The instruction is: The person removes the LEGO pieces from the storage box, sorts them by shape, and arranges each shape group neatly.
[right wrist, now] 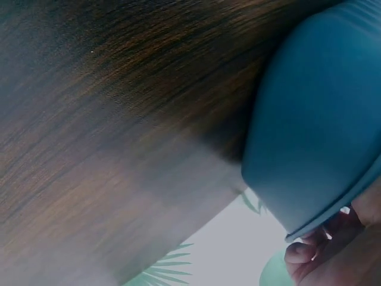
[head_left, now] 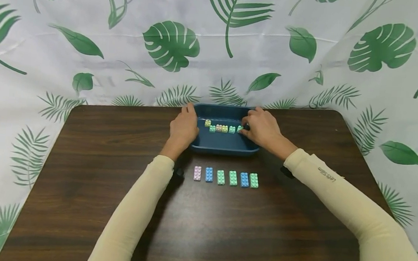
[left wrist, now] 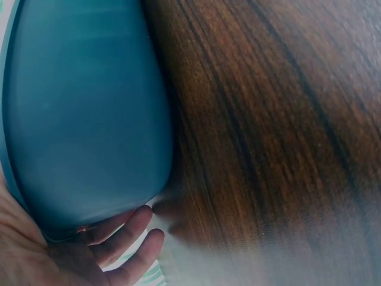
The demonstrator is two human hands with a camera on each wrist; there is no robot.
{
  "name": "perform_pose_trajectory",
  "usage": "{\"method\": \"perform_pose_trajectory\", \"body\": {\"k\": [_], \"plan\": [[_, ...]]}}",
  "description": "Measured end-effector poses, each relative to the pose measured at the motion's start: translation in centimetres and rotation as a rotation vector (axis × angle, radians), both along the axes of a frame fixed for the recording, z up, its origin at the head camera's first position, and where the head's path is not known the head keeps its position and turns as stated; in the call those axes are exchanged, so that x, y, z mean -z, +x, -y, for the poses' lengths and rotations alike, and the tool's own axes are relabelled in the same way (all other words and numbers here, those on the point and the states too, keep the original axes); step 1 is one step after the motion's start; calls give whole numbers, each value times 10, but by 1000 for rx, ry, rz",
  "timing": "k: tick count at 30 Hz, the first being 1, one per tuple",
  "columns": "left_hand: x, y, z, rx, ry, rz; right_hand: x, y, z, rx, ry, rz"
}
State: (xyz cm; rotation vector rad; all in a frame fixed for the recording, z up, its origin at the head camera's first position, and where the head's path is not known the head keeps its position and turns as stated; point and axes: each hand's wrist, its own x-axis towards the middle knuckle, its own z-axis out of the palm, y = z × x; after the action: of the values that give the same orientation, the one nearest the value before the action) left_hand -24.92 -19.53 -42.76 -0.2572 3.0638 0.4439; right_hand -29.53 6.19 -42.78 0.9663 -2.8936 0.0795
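A dark blue tray (head_left: 223, 151) stands at the back of the table with a row of small toy building bricks in it: a yellow brick (head_left: 208, 123), a pink brick (head_left: 218, 128) and several others. My left hand (head_left: 185, 126) grips the tray's left end; in the left wrist view its fingers (left wrist: 128, 238) lie against the outside of that end. Over the tray's right rim reaches my right hand (head_left: 263, 127), its thumb and finger pinching a green brick (head_left: 240, 128) at the row's right end. That brick is hidden in the right wrist view, where curled fingers show above the rim.
In front of the tray, several longer bricks stand in a row on the brown wooden table (head_left: 200, 225), among them a pink brick (head_left: 197, 173), a blue brick (head_left: 209, 174) and a green brick (head_left: 254, 180). A leaf-patterned cloth (head_left: 213, 77) hangs behind the table's back edge.
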Motion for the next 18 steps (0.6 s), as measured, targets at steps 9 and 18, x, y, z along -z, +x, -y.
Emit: {"method": "perform_pose_trajectory", "body": {"k": [9,18], "plan": [[-3,1,-2,-4,20,-7,-23,26,6,7,-123,14],[-2,1,-1,-9,10,-1,-44,65,27,-114,-155,-120]]}}
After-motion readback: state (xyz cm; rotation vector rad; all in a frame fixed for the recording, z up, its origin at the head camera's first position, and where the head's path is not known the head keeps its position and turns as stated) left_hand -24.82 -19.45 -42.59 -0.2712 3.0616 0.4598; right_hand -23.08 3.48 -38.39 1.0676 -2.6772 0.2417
